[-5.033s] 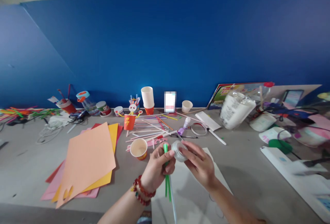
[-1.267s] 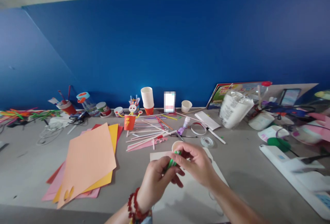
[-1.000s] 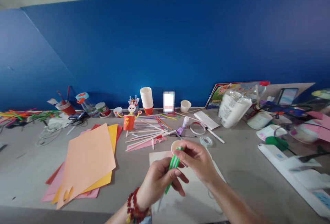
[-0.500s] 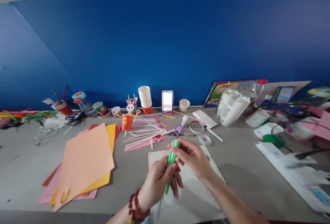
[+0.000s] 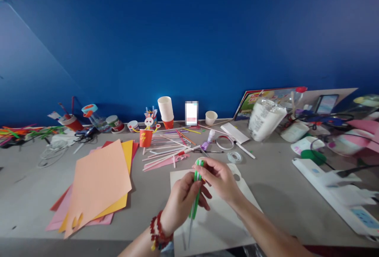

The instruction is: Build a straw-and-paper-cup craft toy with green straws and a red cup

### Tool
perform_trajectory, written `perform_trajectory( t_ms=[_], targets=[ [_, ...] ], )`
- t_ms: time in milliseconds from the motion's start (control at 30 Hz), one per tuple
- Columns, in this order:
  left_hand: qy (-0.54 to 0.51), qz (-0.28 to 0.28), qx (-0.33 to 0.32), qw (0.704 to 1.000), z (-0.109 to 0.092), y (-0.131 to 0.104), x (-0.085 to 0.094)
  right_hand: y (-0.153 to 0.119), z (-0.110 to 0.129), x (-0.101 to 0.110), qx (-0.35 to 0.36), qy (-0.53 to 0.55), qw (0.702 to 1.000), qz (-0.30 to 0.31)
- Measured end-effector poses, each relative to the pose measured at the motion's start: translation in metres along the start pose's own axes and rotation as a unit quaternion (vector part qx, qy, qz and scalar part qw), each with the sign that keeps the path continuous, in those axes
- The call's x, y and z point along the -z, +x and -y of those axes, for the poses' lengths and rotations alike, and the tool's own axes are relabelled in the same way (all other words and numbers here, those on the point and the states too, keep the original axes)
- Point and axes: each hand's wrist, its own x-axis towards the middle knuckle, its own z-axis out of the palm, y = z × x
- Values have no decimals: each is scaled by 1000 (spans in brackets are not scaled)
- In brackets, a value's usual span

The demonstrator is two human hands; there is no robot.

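My left hand point(image 5: 183, 197) is closed around a long, thin green piece with a pale stripe point(image 5: 198, 170), its thumb pressed along it. The fingertips of my right hand point(image 5: 220, 176) pinch the upper end of the same piece. Its lower part splits into two green strands below my left fingers, and a thin grey strip point(image 5: 190, 233) points down from there. Exactly what the piece is, I cannot tell. Under both hands lies a white board or sheet point(image 5: 219, 229) on the grey table.
Stacked coloured paper point(image 5: 100, 182) lies at left. Behind the hands are scattered paper sticks point(image 5: 166, 150), a tape roll point(image 5: 235, 157), a red cup with a rabbit figure point(image 5: 145, 138) and stacked white cups point(image 5: 165, 109). A power strip point(image 5: 334, 197) sits at right.
The green piece is more upright, and its lower end shows two strands. The thin grey strip below it shows more clearly. Both hands keep their hold.
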Motion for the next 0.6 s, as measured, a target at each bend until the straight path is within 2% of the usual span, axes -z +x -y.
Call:
perform_trajectory(
  t_ms=[200,433,600],
  targets=[
    [-32,3,3,999,3,3,-1,4,-3,3,-43,40,998,26],
    [12,-16,-10,1000,-3,3,-2,6,-4,-2,-13,-3,1000,4],
    [-19,-22,-11,1000,1,4,-2,6,-4,-4,-18,13,1000,20]
  ],
)
